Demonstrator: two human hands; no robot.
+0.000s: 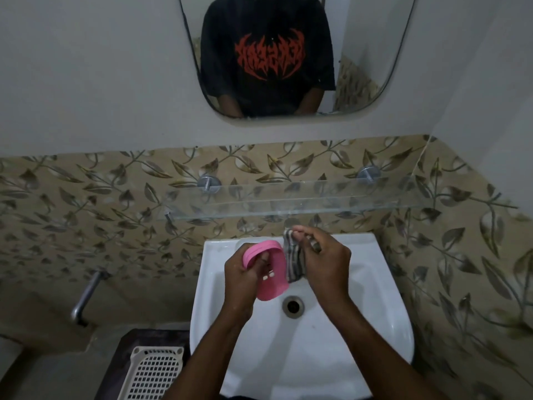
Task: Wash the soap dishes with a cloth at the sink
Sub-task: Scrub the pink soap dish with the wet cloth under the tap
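Observation:
Over the white sink (375, 313) my left hand (245, 280) grips a pink oval soap dish (271, 287), tilted on its side with small slots showing. Just right of it my right hand (326, 261) holds a striped grey cloth (292, 259), bunched and hanging down against the dish's right edge. Both hands are above the basin, a little behind the drain (293, 305). The tap is hidden behind my hands.
A glass shelf (302, 200) on two metal brackets juts out above the sink. A metal pipe tap (86, 295) sticks out of the wall at left. A white plastic basket (153, 373) sits at lower left. A mirror (288, 53) hangs above.

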